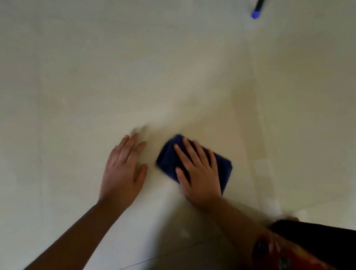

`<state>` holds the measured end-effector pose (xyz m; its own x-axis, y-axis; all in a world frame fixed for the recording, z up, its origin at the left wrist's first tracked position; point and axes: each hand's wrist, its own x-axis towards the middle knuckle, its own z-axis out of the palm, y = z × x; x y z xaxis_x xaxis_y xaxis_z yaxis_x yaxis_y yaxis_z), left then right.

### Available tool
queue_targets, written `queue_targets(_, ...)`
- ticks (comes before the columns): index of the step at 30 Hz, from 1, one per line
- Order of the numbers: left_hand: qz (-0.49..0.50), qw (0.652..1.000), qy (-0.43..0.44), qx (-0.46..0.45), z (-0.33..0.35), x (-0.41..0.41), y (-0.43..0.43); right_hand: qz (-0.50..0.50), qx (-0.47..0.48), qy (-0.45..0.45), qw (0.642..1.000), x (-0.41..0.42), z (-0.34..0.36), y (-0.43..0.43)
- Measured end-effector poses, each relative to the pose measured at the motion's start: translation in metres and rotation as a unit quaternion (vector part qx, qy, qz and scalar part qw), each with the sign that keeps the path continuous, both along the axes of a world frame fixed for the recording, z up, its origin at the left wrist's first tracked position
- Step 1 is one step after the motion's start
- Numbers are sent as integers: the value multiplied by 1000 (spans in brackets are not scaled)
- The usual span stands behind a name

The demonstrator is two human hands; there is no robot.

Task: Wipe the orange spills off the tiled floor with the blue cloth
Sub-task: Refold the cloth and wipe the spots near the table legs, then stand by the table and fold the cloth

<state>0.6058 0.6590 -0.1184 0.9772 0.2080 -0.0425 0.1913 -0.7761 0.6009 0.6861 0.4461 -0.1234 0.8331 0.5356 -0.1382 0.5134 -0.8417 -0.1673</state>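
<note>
Right hand (196, 173) grip is flat, pressing the blue cloth (171, 158) onto the tiled floor (54, 94); left hand (124, 171) spread bare. Blur hides orange spills; patches may be missed.

1 head-worn camera looks steeply down, close over the tiled floor (118, 63), slightly blurred.
</note>
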Motion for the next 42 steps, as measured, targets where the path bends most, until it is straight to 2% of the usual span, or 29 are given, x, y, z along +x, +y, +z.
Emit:
queue_targets(1, -27, 1000, -4, 4, 0, 8, -4, -71, 8, -1, 997, -9, 2, -25)
queue_targets(2, -50, 999, -5, 8, 0, 15, -9, -186, 17, -23, 982, -7, 0, -51)
queue_targets(3, -64, 998, -6, 12, -1, 21, -13, -317, 14, -41, 948, 7, 0, -75)
queue_targets(5, -81, 997, -2, 13, -1, 32, -24, -526, 5, -12, 850, 62, 2, -114)
queue_targets(6, -85, 996, -3, 16, -2, 35, -28, -579, 6, 6, 815, 96, 4, -128)
queue_targets(7, -90, 996, -6, 22, -2, 37, -31, -601, 9, 17, 799, 129, 6, -135)
queue_targets(8, -98, 995, -8, 29, -2, 38, -32, -601, 10, 17, 799, 159, 9, -135)
queue_targets(9, -103, 994, -10, 34, -3, 37, -32, -580, 9, 14, 814, 185, 9, -128)
queue_targets(11, -108, 993, -15, 38, -3, 39, -29, -490, 9, 7, 872, 216, 4, -93)
queue_targets(14, -100, 994, -13, 42, -4, 44, -23, -253, -2, -14, 967, 194, -1, -23)
queue_targets(15, -93, 995, -14, 39, -5, 47, -20, -158, -6, -18, 987, 170, 1, -11)
queue_targets(17, -83, 996, -18, 29, -5, 51, -16, -26, -6, -5, 1000, 114, 5, -20)
queue_targets(18, -75, 997, -19, 24, -4, 53, -14, -13, -7, 3, 1000, 95, 6, -39)
queue_targets(19, -65, 997, -22, 22, -4, 54, -13, -42, -11, 0, 999, 86, 6, -64)
queue_targets(20, -50, 998, -25, 21, -2, 54, -11, -106, -18, -9, 994, 88, 6, -86)
queue_targets(22, -19, 999, -23, 12, 0, 51, -9, -268, -39, -28, 962, 114, 4, -114)
queue_targets(23, -2, 1000, -19, 6, 2, 48, -7, -318, -44, -29, 947, 132, 4, -115)
queue_targets(25, 27, 999, -14, 11, 4, 39, -1, -347, -43, -16, 937, 167, 2, -95)
queue_targets(28, 46, 998, -6, 33, 7, 20, 12, -266, -34, -21, 963, 179, -1, -32)
queue_targets(32, 85, 996, -2, 32, 9, -4, 25, -59, -26, -30, 997, 106, -5, 43)
queue_targets(35, 152, 988, -11, -20, 10, -17, 29, 47, 31, 2, 998, 34, -2, 65)
queue_targets(38, 228, 970, -19, -77, 19, -24, 27, 195, 57, 65, 977, -25, 5, 81)
queue_targets(39, 251, 963, -13, -94, 24, -28, 27, 209, 102, 109, 966, -38, 12, 87)
queue_targets(40, 270, 956, -4, -113, 30, -31, 28, 176, 169, 170, 955, -43, 25, 92)
queue_targets(41, 291, 946, 5, -141, 37, -33, 29, 100, 238, 264, 929, -42, 40, 97)
queue_targets(42, 319, 929, 15, -185, 44, -34, 31, 6, 291, 366, 884, -35, 58, 101)
